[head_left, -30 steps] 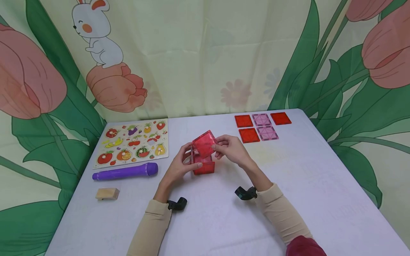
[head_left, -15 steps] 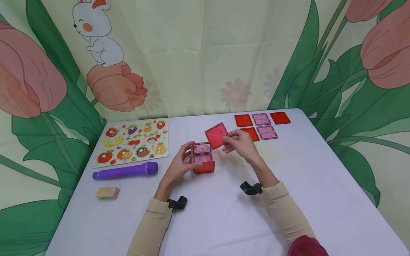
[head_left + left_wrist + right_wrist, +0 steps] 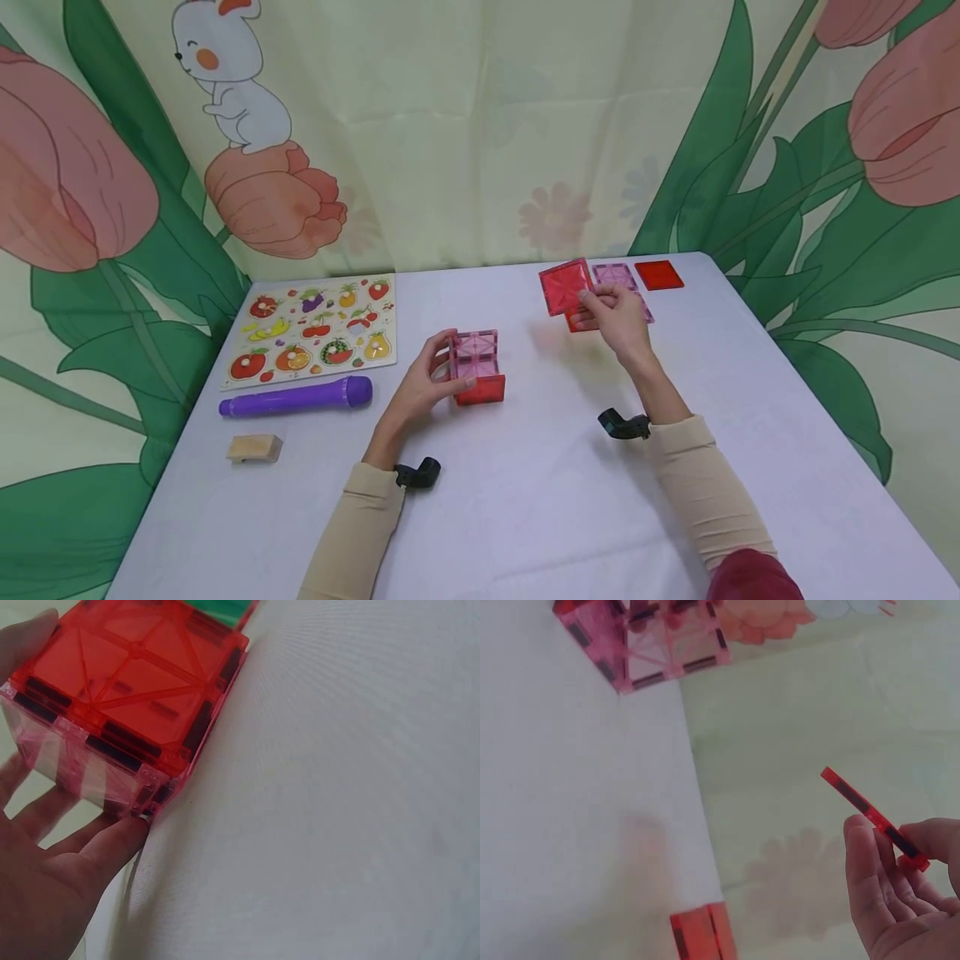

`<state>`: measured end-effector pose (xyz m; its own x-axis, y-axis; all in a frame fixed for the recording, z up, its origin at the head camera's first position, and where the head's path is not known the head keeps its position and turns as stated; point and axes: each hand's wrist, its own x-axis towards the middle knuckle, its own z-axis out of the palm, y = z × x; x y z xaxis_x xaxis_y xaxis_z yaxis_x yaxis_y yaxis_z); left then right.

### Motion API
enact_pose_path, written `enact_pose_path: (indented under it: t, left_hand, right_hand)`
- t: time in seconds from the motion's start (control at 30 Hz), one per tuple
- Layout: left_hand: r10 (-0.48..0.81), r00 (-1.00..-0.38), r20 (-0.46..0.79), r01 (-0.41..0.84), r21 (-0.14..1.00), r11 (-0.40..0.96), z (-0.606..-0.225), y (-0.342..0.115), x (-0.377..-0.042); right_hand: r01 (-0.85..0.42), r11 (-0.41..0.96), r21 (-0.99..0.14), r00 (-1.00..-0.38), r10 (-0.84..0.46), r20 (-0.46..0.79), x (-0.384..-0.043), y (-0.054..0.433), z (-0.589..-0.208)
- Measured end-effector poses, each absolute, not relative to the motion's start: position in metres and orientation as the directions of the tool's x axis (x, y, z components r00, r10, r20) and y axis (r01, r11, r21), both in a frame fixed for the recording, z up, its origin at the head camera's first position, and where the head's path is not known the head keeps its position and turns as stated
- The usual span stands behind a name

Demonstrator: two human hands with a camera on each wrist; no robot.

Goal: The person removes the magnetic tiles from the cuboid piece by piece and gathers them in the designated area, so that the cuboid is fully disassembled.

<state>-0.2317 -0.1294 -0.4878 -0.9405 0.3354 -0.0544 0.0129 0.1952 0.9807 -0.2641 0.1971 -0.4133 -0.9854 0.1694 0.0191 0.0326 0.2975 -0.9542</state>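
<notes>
My left hand grips a small box of pink and red magnetic tiles near the middle of the table. Its top is uncovered. In the left wrist view the box's red face is close, with fingers along a pink side. To the back right, my right hand pinches a single red magnetic tile by its edge, held up off the table. That red tile appears edge-on between thumb and fingers in the right wrist view. It partly hides the flat tiles behind it.
Flat tiles lie at the back right: a red one, pink ones and another red one mostly covered. At left are a fruit puzzle board, a purple stick thicker at one end and a wooden block.
The right hand has carried the red tile from above the box toward the flat tiles at the back right, uncovering the box's top. The left hand stays on the box.
</notes>
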Motion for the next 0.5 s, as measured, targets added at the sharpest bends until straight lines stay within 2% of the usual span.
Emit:
enact_pose_path:
  t: [0.13, 0.37, 0.5]
  left_hand:
    - [0.35, -0.935, -0.061, 0.006, 0.982, 0.189, -0.468, -0.128, -0.223]
    - [0.318, -0.948, -0.008, 0.056, 0.98, 0.19, -0.489, -0.129, -0.229]
    - [0.315, -0.949, -0.003, 0.059, 0.98, 0.188, -0.49, -0.129, -0.229]
  right_hand:
    - [0.025, 0.304, -0.952, -0.97, 0.239, 0.05, -0.267, 0.217, -0.414]
    - [0.095, 0.358, -0.929, -0.943, 0.331, 0.031, -0.27, 0.251, -0.415]
    - [0.163, 0.408, -0.898, -0.929, 0.37, 0.0, -0.269, 0.267, -0.416]
